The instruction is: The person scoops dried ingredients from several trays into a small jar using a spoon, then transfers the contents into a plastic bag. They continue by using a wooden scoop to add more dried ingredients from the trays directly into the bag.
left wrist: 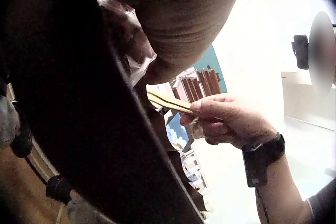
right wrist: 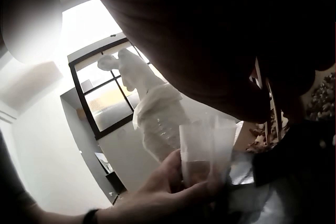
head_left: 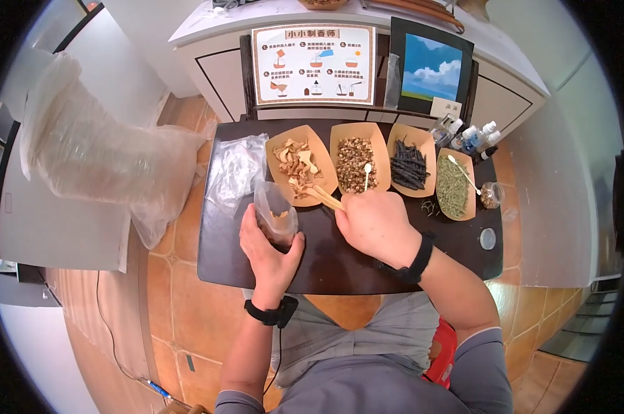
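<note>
My left hand (head_left: 265,252) grips a clear plastic pouch (head_left: 273,199) with its mouth upward, over the near left of the dark table. Some brown material shows low in the pouch. In the right wrist view the same pouch (right wrist: 195,145) stands upright between the left thumb and fingers. Wooden tongs (head_left: 325,198) are pinched in my right hand (head_left: 381,224); the left wrist view shows thumb and fingertips closed on the tongs (left wrist: 170,101). Their tips reach the near edge of a paper tray (head_left: 317,146) of dried pale-brown slices (head_left: 296,162).
Further right stand paper trays with brown chopped pieces (head_left: 355,153), dark sticks (head_left: 410,165) and green needle-like herbs (head_left: 452,186). Small spray bottles (head_left: 472,138), a small jar (head_left: 491,195) and a lid (head_left: 488,239) sit at the right. Crumpled plastic bags (head_left: 237,169) lie left; an instruction board (head_left: 315,65) stands behind.
</note>
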A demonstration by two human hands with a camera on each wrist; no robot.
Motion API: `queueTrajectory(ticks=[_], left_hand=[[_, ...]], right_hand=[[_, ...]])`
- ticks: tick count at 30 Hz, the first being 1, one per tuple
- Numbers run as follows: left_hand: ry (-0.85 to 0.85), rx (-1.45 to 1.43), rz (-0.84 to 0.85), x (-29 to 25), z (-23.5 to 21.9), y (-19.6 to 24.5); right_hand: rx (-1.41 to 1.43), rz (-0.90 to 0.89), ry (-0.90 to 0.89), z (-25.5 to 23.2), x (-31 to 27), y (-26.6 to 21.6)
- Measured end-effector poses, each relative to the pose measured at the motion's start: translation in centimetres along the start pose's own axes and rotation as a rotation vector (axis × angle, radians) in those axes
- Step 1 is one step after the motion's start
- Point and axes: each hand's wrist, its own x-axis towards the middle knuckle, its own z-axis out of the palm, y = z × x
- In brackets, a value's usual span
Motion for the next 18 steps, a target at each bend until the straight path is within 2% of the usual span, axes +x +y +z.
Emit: queueTrajectory(ticks=[7,11,15,18], left_hand=[[0.01,-0.027,-0.015,0.0,-0.1,0.1],[0.027,-0.07,-0.029,0.0,0.2,-0.2],[0.032,-0.075,-0.017,0.0,0.1,-0.1],[0.007,-0.038,-0.028,-0.2,-0.2,-0.1]], right_hand=[[0.092,0.012,-0.035,-0.7,0.2,0.4],[-0.046,0.001,0.011,-2.8,0.3,1.5],[-0.076,-0.139,-0.009,-3.6,-0.4,1.5],[-0.061,-0.228,0.076,-4.5,-1.0,1.1]])
